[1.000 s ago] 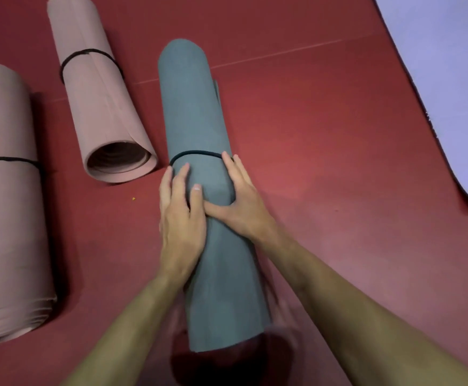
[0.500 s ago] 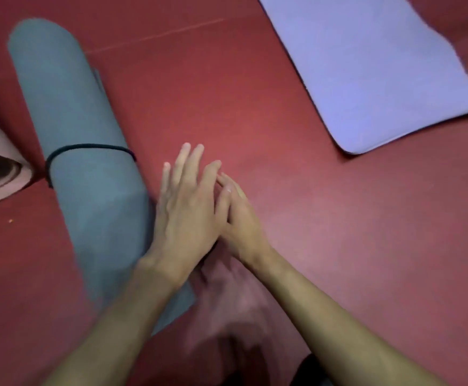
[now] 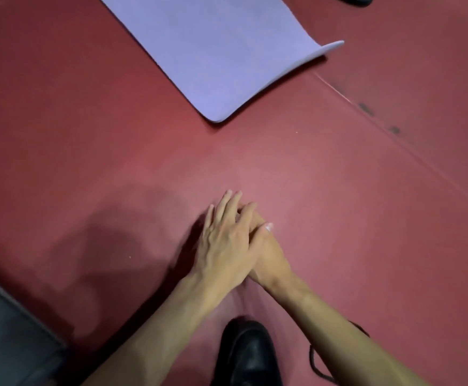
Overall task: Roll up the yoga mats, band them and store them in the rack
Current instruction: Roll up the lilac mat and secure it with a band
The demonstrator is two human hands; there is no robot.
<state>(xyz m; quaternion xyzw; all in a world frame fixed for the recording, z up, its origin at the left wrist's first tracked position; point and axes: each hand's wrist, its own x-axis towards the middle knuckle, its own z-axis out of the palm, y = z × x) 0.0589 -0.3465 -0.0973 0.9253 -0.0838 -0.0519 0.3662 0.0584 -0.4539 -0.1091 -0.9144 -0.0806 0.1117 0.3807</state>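
Left hand (image 3: pixel 224 246) lies across right hand (image 3: pixel 269 257) above the red floor (image 3: pixel 88 162). The fingers (image 3: pixel 228 201) are straight and hold nothing. The purple mat (image 3: pixel 227 57) lies unrolled well ahead, one corner curled up. Best practice: start at a short edge, rolling tightly with the sides aligned.

Lavender mat (image 3: pixel 221 51) unrolled flat, right corner curled.

Two hands, the left hand (image 3: pixel 224 246) and the right hand (image 3: pixel 270 259); one lilac mat (image 3: pixel 221 51); one grey-green mat (image 3: pixel 4 330), partly in frame; one black shoe (image 3: pixel 246 355); one black cord (image 3: pixel 314 363).
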